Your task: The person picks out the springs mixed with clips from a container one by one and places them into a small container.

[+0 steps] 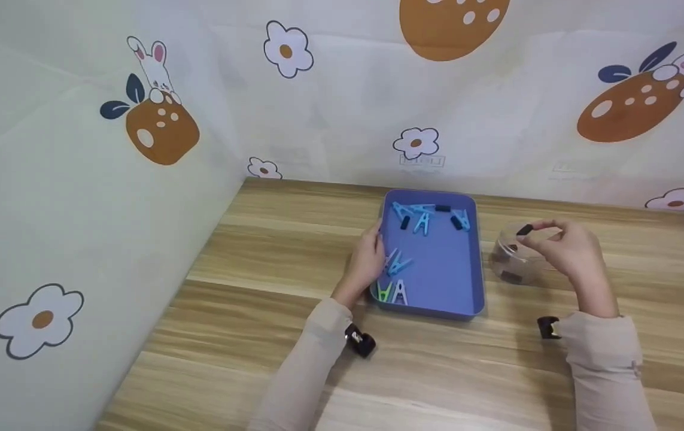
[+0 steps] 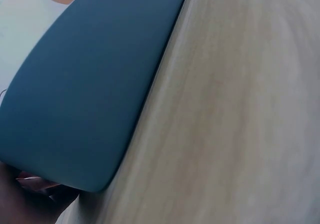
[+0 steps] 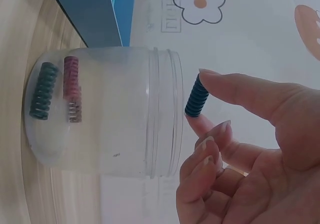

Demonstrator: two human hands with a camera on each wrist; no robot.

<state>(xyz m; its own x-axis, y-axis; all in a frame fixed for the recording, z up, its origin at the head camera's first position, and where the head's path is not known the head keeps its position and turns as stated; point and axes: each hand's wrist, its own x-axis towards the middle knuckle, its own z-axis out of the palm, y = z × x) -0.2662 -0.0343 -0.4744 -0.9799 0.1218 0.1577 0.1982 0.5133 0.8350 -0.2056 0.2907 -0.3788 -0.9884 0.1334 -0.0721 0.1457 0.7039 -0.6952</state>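
Between thumb and forefinger, my right hand (image 1: 566,248) pinches a dark coil spring (image 3: 197,97) just above the mouth of a clear plastic jar (image 3: 115,114). At the jar's bottom lie a dark spring (image 3: 44,91) and a red spring (image 3: 71,77); a paler coil shape beside the red one may be a reflection. My left hand (image 1: 367,257) holds the left side of a blue-purple tray (image 1: 437,269); its thumb is hidden. In the tray are several blue clothespins (image 1: 422,223), several dark springs (image 1: 443,208), a green clothespin (image 1: 384,291) and a pale one (image 1: 400,292).
The jar stands upright on the wooden table (image 1: 270,251), just right of the tray. Behind the table rises a patterned wall covering (image 1: 342,120); another covered wall (image 1: 66,209) borders the left side. Bare wood extends in front of the tray.
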